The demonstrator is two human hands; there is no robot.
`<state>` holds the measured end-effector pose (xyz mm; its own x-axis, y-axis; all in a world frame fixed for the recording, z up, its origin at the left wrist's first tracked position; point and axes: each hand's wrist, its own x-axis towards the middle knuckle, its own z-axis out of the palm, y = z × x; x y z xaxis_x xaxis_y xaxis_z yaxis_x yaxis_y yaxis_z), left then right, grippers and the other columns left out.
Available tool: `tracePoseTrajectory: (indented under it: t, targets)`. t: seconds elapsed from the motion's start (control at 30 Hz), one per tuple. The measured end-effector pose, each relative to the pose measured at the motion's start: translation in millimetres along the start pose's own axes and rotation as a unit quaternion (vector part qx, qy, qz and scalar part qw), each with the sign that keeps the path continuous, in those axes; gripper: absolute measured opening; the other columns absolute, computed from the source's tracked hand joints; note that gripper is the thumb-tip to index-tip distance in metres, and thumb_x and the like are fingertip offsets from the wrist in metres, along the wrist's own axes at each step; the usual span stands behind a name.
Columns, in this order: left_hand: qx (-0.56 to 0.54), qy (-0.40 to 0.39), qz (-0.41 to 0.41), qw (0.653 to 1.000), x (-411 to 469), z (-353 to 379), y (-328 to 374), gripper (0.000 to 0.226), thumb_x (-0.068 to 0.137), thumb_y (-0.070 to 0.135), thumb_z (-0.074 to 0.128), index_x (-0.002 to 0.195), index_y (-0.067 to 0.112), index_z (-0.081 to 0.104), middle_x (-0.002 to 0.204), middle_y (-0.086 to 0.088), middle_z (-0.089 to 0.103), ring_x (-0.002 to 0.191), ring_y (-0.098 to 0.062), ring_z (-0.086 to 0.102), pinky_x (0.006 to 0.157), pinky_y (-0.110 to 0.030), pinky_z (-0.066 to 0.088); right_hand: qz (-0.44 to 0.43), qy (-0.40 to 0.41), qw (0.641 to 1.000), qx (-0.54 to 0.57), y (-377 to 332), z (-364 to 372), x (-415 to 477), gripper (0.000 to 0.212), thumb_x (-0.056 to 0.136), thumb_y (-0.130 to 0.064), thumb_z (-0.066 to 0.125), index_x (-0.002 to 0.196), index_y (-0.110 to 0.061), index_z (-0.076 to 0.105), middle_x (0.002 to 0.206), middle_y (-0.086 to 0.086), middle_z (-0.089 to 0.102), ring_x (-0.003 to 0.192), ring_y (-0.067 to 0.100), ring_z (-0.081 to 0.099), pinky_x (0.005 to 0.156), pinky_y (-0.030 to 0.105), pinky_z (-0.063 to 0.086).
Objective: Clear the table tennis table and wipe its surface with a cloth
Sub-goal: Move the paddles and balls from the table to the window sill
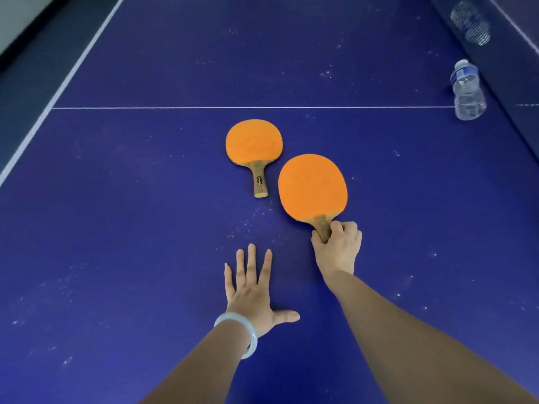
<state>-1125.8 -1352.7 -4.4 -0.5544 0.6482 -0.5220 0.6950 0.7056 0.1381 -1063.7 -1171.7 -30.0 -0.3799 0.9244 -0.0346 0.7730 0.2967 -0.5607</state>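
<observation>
Speckled blue table (131, 199), orange paddle (253, 142) (its twin (312, 186) in right hand (338, 246))

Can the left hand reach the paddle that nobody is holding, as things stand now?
Probably yes. The left hand lies open and flat on the table, holding nothing, and only bare surface separates its fingertips from the free paddle. The right hand grips the other paddle off to the side.

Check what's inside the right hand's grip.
The wooden handle of the nearer paddle, held by the right hand. Its upper part shows; the lower end is covered by the curled fingers.
</observation>
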Motion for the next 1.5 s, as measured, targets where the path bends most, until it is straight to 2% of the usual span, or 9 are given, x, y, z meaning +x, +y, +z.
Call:
tracePoseTrajectory:
  t: [0.17,0.3,0.43,0.5,0.6,0.77,0.87,1.07,1.5]
  targets:
    - [-0.007,-0.007,0.001,1.0,0,0,1,0.13,0.068,0.088,0.05,0.141,0.033,-0.042,0.143,-0.002,-0.055,0.132,-0.028,-0.05,0.115,-0.056,-0.021,-0.05,0.045,0.997,-0.024,1,3,-2,0.027,0.087,-0.034,0.068,0.089,-0.009,0.057,0.082,0.003,0.048,0.08,0.02,0.038,0.08,0.039,0.038]
    - [-0.008,0.038,0.032,0.999,5,-1,-4,0.124,0.07,0.088,0.046,0.147,0.032,-0.033,0.149,-0.003,-0.048,0.137,-0.028,-0.045,0.117,-0.054,-0.018,-0.051,0.064,0.996,-0.033,1,7,-3,0.029,0.088,-0.034,0.067,0.084,-0.009,0.054,0.077,0.003,0.048,0.076,0.022,0.039,0.078,0.04,0.04]
    - [-0.091,0.112,0.033,0.989,31,-25,-5,0.107,0.08,0.077,0.05,0.157,0.023,-0.002,0.164,-0.002,-0.014,0.15,-0.022,-0.018,0.123,-0.04,-0.007,-0.045,0.058,0.996,-0.051,0,8,-1,0.029,0.09,-0.035,0.063,0.082,-0.01,0.052,0.076,0.003,0.05,0.075,0.023,0.042,0.077,0.04,0.04]
    - [-0.151,0.158,0.004,0.976,51,-40,-4,0.101,0.081,0.072,0.056,0.156,0.018,0.014,0.162,-0.004,0.007,0.15,-0.022,0.003,0.121,-0.037,0.007,-0.042,0.058,0.996,-0.06,-1,9,2,0.03,0.091,-0.036,0.062,0.08,-0.011,0.049,0.074,0.003,0.049,0.073,0.023,0.044,0.074,0.04,0.04]
    - [-0.182,0.214,-0.043,0.959,82,-62,-4,0.094,0.08,0.07,0.059,0.15,0.014,0.028,0.148,-0.003,0.03,0.136,-0.023,0.029,0.111,-0.037,0.025,-0.042,0.058,0.995,-0.071,-1,10,3,0.03,0.091,-0.035,0.062,0.078,-0.012,0.047,0.072,0.002,0.048,0.071,0.024,0.044,0.073,0.04,0.04]
    - [-0.156,0.243,-0.116,0.95,131,-96,0,0.077,0.089,0.069,0.047,0.134,0.007,0.04,0.126,-0.008,0.045,0.114,-0.024,0.044,0.095,-0.034,0.039,-0.044,0.066,0.994,-0.071,-3,10,2,0.03,0.089,-0.032,0.065,0.077,-0.013,0.046,0.071,0.002,0.047,0.069,0.023,0.043,0.07,0.04,0.04]
    - [-0.131,0.258,-0.144,0.946,160,-111,4,0.068,0.092,0.067,0.041,0.12,0.006,0.044,0.116,-0.009,0.049,0.105,-0.023,0.048,0.087,-0.031,0.043,-0.048,0.07,0.994,-0.074,-2,10,2,0.032,0.088,-0.032,0.066,0.075,-0.014,0.042,0.069,0.0,0.044,0.068,0.022,0.041,0.069,0.04,0.04]
    - [-0.084,0.24,-0.184,0.949,198,-122,10,0.073,0.089,0.072,0.042,0.122,0.007,0.042,0.115,-0.008,0.049,0.102,-0.02,0.05,0.078,-0.029,0.043,-0.042,0.068,0.994,-0.074,-1,12,3,0.032,0.087,-0.032,0.066,0.074,-0.016,0.041,0.069,-0.001,0.044,0.067,0.022,0.04,0.069,0.039,0.04]
    - [-0.036,0.229,-0.086,0.969,168,-108,-6,0.043,0.101,0.05,0.042,0.114,0.008,0.044,0.108,-0.006,0.056,0.095,-0.019,0.058,0.067,-0.025,0.039,-0.036,0.071,0.994,-0.072,-3,12,3,0.031,0.088,-0.031,0.066,0.076,-0.014,0.044,0.07,0.002,0.047,0.068,0.024,0.042,0.072,0.041,0.04]
